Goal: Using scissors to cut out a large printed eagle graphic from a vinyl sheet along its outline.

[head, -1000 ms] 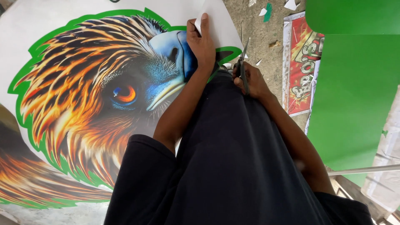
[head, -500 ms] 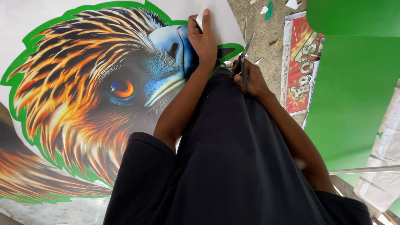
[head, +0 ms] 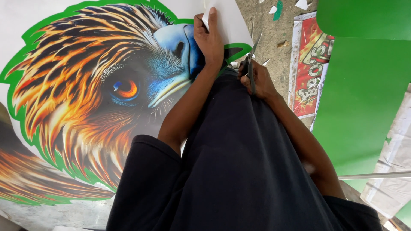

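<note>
A bare grey concrete floor point(head: 274, 38) lies just beyond the fingers, littered with small paper scraps point(head: 278, 8). To their right sit a red printed banner point(head: 310, 72) and broad green sheets point(head: 364, 94). Crumpled white sheeting point(head: 391, 179) lies farther right. Light is even, soft daylight.

the big eagle print point(head: 98, 94) has slid up and toward the scissors point(head: 251, 57) since a second ago. more of the eagle's feathers now show below the orange eye, and the green edge above the eagle's head has gone partly out of the picture. the left hand point(head: 209, 40) has moved with the print and now sits higher, up near the top of the white corner beside the blue beak. the right hand point(head: 256, 79) has pushed the scissors a little further along the green edge next to the beak.
</note>
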